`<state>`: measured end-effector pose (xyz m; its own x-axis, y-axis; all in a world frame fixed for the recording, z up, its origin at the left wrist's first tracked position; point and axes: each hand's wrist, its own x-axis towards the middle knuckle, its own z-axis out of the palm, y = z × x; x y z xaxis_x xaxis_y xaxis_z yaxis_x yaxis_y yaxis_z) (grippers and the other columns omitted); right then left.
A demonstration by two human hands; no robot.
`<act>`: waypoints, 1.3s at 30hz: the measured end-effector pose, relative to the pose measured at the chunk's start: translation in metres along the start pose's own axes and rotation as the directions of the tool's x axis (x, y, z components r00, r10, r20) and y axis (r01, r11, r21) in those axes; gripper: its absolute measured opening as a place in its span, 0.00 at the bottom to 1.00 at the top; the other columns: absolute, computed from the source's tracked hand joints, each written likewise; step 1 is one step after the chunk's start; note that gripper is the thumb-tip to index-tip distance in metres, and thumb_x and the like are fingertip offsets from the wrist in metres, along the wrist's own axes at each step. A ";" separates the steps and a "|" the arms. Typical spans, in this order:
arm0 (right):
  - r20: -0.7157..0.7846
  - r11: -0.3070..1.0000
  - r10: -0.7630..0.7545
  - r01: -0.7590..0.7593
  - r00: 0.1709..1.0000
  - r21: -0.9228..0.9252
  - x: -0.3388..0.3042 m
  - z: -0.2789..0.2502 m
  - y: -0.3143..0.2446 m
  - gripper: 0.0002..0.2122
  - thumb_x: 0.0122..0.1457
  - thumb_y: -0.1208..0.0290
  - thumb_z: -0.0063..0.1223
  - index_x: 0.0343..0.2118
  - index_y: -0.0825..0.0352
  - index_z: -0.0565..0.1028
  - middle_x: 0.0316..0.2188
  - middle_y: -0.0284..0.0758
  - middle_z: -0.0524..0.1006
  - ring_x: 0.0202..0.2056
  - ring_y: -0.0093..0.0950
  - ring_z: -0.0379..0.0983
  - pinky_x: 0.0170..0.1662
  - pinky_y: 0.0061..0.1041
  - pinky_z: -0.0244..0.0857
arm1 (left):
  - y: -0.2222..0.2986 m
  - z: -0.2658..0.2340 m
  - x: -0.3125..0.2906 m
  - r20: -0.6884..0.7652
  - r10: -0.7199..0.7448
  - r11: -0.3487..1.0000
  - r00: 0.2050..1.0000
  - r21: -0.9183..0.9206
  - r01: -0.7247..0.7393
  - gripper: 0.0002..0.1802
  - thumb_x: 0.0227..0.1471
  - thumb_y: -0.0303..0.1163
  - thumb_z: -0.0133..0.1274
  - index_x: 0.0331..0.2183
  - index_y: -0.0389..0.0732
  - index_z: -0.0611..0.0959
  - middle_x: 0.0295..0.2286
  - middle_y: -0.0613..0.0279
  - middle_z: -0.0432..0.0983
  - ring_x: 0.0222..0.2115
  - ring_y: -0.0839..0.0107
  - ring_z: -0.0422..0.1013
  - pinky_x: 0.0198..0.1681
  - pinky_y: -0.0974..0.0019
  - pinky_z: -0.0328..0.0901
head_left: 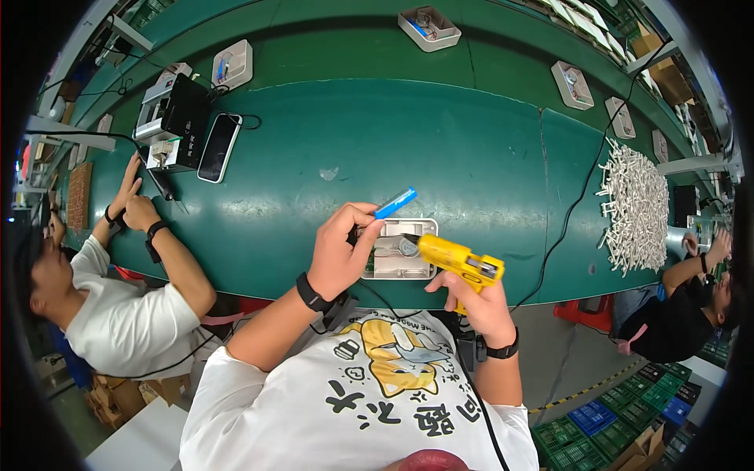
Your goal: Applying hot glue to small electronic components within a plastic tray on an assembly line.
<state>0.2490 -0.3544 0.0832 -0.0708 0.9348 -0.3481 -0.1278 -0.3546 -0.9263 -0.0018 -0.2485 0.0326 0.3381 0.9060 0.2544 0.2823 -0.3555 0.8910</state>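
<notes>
My left hand (339,250) pinches a blue cylindrical battery (395,203) between thumb and fingers, tilted up over the housing's far left corner. On the bench in front of me lies an open white plastic housing (432,228) with a round part and some green inside. My right hand (481,304) grips a yellow glue gun (455,259) by its handle. The gun's dark nozzle points left into the housing, above the round part; whether it touches cannot be made out.
At right is a large pile of small white parts (636,208). A black cable (567,212) crosses the bench. Further housings (429,28) stand on the far strip. A phone (220,147) and a black device (174,122) lie at left. Co-workers sit on either side.
</notes>
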 end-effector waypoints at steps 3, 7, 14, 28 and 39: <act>0.012 0.976 0.025 -0.022 1.000 -0.215 0.015 0.011 -0.004 0.16 0.71 0.69 0.58 0.56 0.72 0.78 0.31 0.34 0.85 0.24 0.19 0.76 0.27 0.23 0.70 | -0.010 0.013 -0.010 -0.162 -0.052 0.998 0.985 -0.031 0.047 0.07 0.63 0.23 0.62 0.37 0.35 0.79 0.43 0.54 0.83 0.30 0.69 0.76 0.33 0.67 0.70; 0.024 0.874 -0.025 0.033 0.999 -0.485 0.026 0.025 -0.001 0.12 0.71 0.69 0.58 0.51 0.71 0.81 0.25 0.28 0.81 0.22 0.17 0.74 0.25 0.20 0.68 | -0.016 0.015 -0.013 -0.202 -0.029 0.998 0.979 -0.055 0.018 0.08 0.64 0.23 0.62 0.38 0.36 0.77 0.42 0.54 0.83 0.28 0.71 0.74 0.32 0.68 0.69; 0.034 0.850 -0.053 0.063 0.998 -0.523 0.026 0.030 -0.011 0.11 0.71 0.70 0.58 0.48 0.72 0.81 0.22 0.26 0.79 0.19 0.16 0.72 0.21 0.18 0.64 | -0.012 0.014 -0.013 -0.188 -0.028 0.998 0.982 -0.053 0.019 0.07 0.63 0.23 0.63 0.37 0.37 0.78 0.43 0.55 0.83 0.29 0.70 0.74 0.32 0.66 0.69; -0.178 0.937 0.128 -0.178 0.976 -0.302 -0.001 -0.001 -0.024 0.10 0.72 0.69 0.56 0.47 0.71 0.79 0.22 0.28 0.80 0.18 0.15 0.70 0.20 0.17 0.62 | -0.011 0.013 -0.014 -0.251 0.207 0.978 0.945 0.055 -0.200 0.12 0.53 0.20 0.69 0.34 0.40 0.80 0.42 0.55 0.87 0.35 0.59 0.81 0.40 0.60 0.74; -0.232 0.955 0.131 -0.186 0.964 -0.232 -0.006 -0.001 -0.017 0.09 0.71 0.70 0.57 0.46 0.71 0.79 0.20 0.24 0.74 0.16 0.13 0.66 0.19 0.19 0.59 | -0.008 0.009 -0.009 -0.124 0.312 0.944 0.942 0.153 -0.293 0.17 0.50 0.16 0.67 0.43 0.38 0.88 0.41 0.56 0.87 0.38 0.59 0.80 0.46 0.59 0.74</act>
<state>0.2528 -0.3544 0.1009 0.1446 0.8593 -0.4906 0.1205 -0.5074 -0.8532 0.0015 -0.2559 0.0201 0.2956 0.7708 0.5643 0.3047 -0.6359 0.7091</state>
